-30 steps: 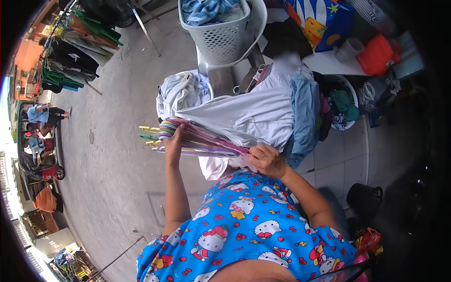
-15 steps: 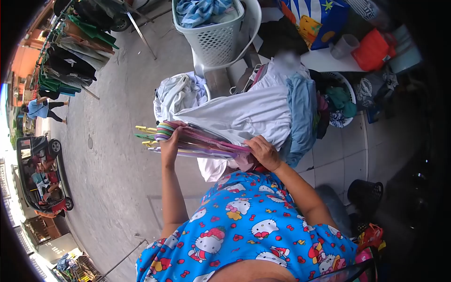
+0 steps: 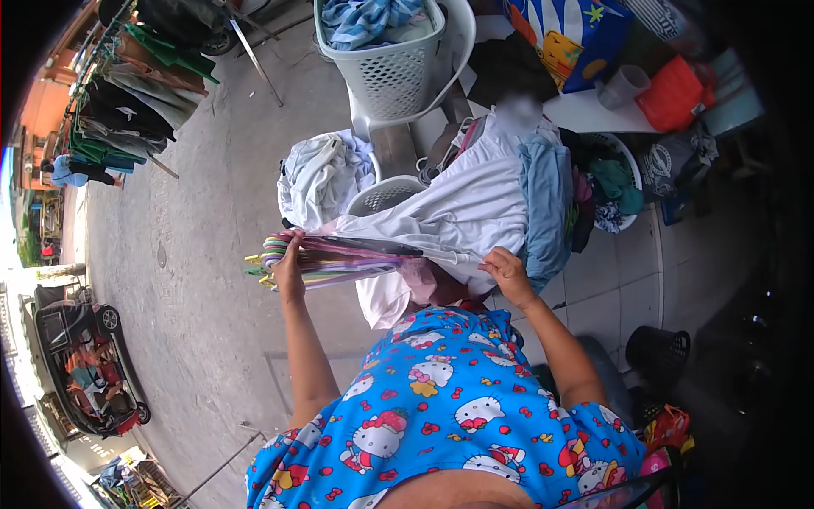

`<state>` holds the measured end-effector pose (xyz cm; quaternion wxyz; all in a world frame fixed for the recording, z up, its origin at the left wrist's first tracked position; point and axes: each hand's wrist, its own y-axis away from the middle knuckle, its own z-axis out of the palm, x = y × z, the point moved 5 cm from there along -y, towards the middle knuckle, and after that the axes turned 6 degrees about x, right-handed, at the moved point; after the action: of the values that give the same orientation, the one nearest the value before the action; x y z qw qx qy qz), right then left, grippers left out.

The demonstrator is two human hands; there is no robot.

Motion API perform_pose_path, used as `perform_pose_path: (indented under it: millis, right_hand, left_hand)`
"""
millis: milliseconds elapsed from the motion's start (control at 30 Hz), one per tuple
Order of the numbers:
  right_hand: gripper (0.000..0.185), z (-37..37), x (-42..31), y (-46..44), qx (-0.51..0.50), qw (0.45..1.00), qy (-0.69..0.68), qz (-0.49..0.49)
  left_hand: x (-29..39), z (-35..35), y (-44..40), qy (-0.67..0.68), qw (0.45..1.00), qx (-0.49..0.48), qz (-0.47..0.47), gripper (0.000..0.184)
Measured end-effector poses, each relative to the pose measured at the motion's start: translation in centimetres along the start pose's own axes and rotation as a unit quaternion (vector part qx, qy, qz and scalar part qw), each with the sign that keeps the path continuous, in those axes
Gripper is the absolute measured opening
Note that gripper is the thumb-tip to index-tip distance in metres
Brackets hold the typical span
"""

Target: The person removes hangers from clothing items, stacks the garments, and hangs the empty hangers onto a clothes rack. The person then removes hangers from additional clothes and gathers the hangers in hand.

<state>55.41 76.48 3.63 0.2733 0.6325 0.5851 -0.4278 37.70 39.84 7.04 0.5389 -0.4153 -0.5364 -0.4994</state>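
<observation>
My left hand [image 3: 290, 265] is wrapped round a bundle of colourful hangers [image 3: 348, 253], whose hooks stick out at the left. A dark hanger and pinkish cloth show along the bundle. Further right, my right hand [image 3: 507, 273] pinches the edge of a white garment [image 3: 458, 208], which stretches between the hangers and my fingers. Beside it hangs a blue-grey garment [image 3: 545, 199]. Pale pink and white cloth [image 3: 386, 297] hangs below the hangers, close to my lap.
A white basket [image 3: 386, 85] of blue cloth stands on a chair. Whitish clothes [image 3: 322, 178] are heaped left of centre. A basket with green cloth [image 3: 629, 174] and a black basket [image 3: 657, 352] are at right. Clothes hang on a rack [image 3: 127, 93]; a vehicle [image 3: 89, 365] is far left.
My right hand has moved right, away from the hangers, drawing white cloth along. My left hand and the hangers have shifted left. A grey perforated rim now shows. The vehicle has moved down the view.
</observation>
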Motion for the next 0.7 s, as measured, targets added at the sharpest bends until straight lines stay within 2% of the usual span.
perform_pose_path:
  millis: [33,67,167,233,300,367,400,500,600,700]
  right_hand:
    - [0.009,1.0,1.5,0.6,-0.006,1.0,0.028,0.008]
    - [0.008,2.9,2.9,1.2,-0.052,0.997,0.032,0.053]
    - [0.008,7.2,1.6,0.6,-0.104,0.991,0.075,0.027]
    - [0.014,7.5,-0.9,-2.3,0.025,0.997,0.077,-0.003]
    - [0.021,7.9,-3.8,-5.4,0.045,0.997,0.045,-0.044]
    - [0.029,9.2,-6.9,-8.2,0.012,0.99,-0.018,-0.136]
    - [0.036,10.1,-8.1,-9.3,-0.034,0.988,-0.039,-0.148]
    - [0.035,13.8,-7.6,-10.7,-0.044,0.987,-0.055,-0.142]
    - [0.034,15.4,-5.5,-11.1,-0.016,0.99,-0.072,-0.122]
    - [0.031,15.5,-4.6,-11.6,-0.082,0.986,-0.032,-0.142]
  left_hand:
    - [0.3,-0.3,0.2,0.03,1.0,0.002,-0.005,0.01]
    - [0.3,-0.2,0.4,0.054,0.998,-0.004,-0.045,0.011]
    - [1.6,1.3,0.4,0.077,0.981,-0.157,-0.078,0.013]
    - [2.3,2.4,-0.6,0.047,0.967,-0.232,-0.091,0.019]
    - [3.9,4.3,-1.3,0.029,0.94,-0.321,-0.11,0.017]
    - [5.8,6.4,-1.2,0.008,0.927,-0.358,-0.113,0.016]
    - [6.8,7.4,-0.8,-0.001,0.919,-0.376,-0.117,0.015]
    - [9.5,9.5,1.0,0.006,0.897,-0.436,-0.078,0.017]
    - [10.6,9.4,2.5,-0.001,0.883,-0.461,-0.086,0.018]
    - [10.7,8.5,2.4,0.013,0.872,-0.482,-0.087,0.019]
